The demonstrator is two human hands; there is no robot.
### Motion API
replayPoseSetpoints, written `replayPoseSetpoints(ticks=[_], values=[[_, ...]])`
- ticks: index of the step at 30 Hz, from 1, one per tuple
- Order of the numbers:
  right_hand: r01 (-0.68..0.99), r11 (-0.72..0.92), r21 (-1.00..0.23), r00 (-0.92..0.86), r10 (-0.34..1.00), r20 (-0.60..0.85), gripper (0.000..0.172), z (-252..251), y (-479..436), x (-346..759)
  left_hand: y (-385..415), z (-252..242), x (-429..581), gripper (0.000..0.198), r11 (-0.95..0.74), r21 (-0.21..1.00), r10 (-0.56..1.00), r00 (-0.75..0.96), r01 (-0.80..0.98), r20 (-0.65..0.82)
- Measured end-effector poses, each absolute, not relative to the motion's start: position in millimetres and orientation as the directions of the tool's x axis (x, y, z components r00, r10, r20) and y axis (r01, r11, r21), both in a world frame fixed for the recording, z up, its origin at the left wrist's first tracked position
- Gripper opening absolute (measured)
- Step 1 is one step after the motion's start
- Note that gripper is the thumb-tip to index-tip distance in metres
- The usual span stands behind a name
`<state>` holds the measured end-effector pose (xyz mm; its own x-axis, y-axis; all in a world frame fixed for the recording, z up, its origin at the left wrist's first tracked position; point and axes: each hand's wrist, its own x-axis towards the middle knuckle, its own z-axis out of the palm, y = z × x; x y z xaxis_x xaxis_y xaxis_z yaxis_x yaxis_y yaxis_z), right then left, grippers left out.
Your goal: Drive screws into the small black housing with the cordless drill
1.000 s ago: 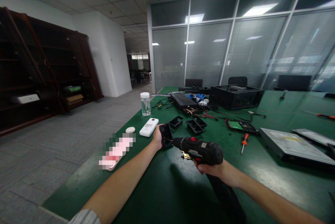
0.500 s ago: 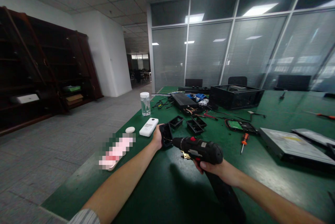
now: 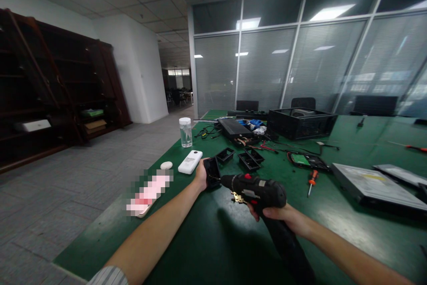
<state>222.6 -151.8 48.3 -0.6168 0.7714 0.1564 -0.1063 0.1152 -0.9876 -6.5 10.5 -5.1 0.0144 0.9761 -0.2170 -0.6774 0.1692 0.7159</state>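
Observation:
My left hand (image 3: 201,175) grips a small black open plastic frame (image 3: 212,173) by its left side, tilted up off the green table. In my right hand (image 3: 271,214) is a black cordless drill (image 3: 256,189) with red buttons, its nose pointing left. The thin bit reaches the lower right edge of the frame; whether it sits in a screw is too small to tell. Brass-coloured metal pieces (image 3: 237,198) lie just below the drill's nose, partly hidden. Behind my left hand lie similar black plastic frames (image 3: 251,159).
Left of my hands are a white device (image 3: 190,162), a white oval case (image 3: 166,166), a blurred-out phone (image 3: 150,194) and a clear jar (image 3: 186,133). To the right lie an orange screwdriver (image 3: 312,182), a hard drive (image 3: 308,160) and an optical drive (image 3: 376,189). A black computer case (image 3: 302,122) stands behind.
The drill and my right hand have shifted very slightly to the right. My left hand keeps the black frame in nearly the same place.

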Motion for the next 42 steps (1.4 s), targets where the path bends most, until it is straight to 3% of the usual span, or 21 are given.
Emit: replayPoseSetpoints(ticks=[8,15,24,33,42], values=[[-0.122,0.11,-0.986,-0.657,0.736,0.163,0.039,44,-148,226,9,-5,-6,0.025,0.103,0.769,0.991,-0.002,-0.63,-0.135],[0.053,0.177,-0.983,-0.662,0.743,0.098,0.038,47,-150,227,5,-2,-4,0.023,0.109,0.765,0.989,-0.006,-0.635,-0.146],[0.108,-0.005,-0.994,-0.666,0.742,-0.076,0.035,53,-153,224,5,0,-4,0.022,0.13,0.74,0.986,0.01,-0.659,-0.165],[-0.053,-0.246,-0.968,-0.722,0.679,-0.133,0.046,46,-149,228,8,-4,-6,0.025,0.136,0.766,0.987,0.022,-0.628,-0.157],[-0.007,-0.23,-0.973,-0.597,0.782,-0.181,0.032,64,-161,220,7,-3,-6,0.025,0.122,0.766,0.989,0.007,-0.631,-0.151]])
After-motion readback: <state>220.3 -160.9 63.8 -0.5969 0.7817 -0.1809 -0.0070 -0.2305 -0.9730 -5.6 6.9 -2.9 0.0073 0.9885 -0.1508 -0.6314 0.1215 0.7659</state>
